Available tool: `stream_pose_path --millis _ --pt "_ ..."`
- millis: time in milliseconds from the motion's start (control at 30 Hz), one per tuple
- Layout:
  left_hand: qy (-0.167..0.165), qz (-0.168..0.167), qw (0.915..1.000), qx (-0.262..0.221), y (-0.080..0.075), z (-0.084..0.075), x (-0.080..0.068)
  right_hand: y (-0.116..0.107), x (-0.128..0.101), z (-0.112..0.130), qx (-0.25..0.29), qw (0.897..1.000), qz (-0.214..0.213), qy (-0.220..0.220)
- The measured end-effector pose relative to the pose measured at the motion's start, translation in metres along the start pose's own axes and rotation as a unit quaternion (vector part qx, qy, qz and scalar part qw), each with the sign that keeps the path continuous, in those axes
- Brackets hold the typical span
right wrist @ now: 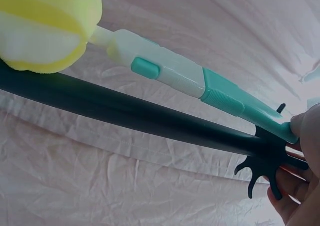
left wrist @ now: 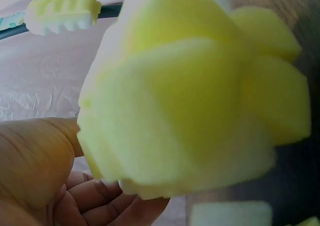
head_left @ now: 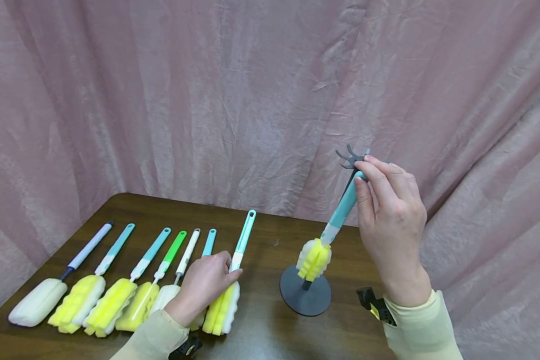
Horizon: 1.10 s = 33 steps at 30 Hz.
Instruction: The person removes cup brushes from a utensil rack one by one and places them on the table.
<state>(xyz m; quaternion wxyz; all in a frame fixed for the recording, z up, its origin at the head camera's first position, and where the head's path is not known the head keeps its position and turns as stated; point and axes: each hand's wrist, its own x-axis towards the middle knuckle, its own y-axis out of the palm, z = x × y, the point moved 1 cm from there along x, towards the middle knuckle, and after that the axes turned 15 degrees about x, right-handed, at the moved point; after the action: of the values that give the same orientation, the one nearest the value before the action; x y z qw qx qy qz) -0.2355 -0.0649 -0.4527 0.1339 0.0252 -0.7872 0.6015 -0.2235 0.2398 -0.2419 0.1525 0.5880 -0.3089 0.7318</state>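
On the right, a dark stand with a round base rises to a ring of curved hooks. A bottle brush with a teal-and-white handle and a yellow-and-white sponge head hangs head down along its post. My right hand pinches the tip of that handle between thumb and fingers, right at the hooks. With my left hand I grip a second bottle brush near its neck, over the table. Its yellow-and-white sponge fills the left wrist view, with fingers curled behind it.
Several more bottle brushes lie in a row on the brown table, handles pointing away. Among them are a blue-handled one, a green-handled one and a white-handled one. A pink curtain hangs behind the table.
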Motion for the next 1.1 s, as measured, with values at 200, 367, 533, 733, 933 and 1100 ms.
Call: stream_pose_path --millis 200,367,533,733,933,1100 --pt "0.0 0.008 0.9999 -0.01 0.004 0.002 0.0 0.0 0.0 0.0 -0.001 1.0 -0.001 -0.003" --pt "0.002 0.016 0.9996 -0.024 0.008 0.004 0.0 0.0 0.0 0.0 0.004 1.0 -0.003 -0.007" --pt "-0.001 0.017 0.9996 -0.022 0.011 0.006 0.0 0.0 0.0 0.001 0.008 1.0 -0.004 -0.008" --pt "-0.014 0.028 0.9993 -0.018 0.016 0.009 0.002 0.0 0.0 0.001 0.008 1.0 -0.006 -0.009" --pt "-0.004 0.033 0.9994 -0.014 0.019 0.01 0.002 0.001 0.001 0.001 0.012 1.0 -0.009 -0.009" --pt "0.005 0.027 0.9996 -0.009 0.019 0.01 0.001 0.001 0.0 0.002 0.009 1.0 -0.009 -0.008"
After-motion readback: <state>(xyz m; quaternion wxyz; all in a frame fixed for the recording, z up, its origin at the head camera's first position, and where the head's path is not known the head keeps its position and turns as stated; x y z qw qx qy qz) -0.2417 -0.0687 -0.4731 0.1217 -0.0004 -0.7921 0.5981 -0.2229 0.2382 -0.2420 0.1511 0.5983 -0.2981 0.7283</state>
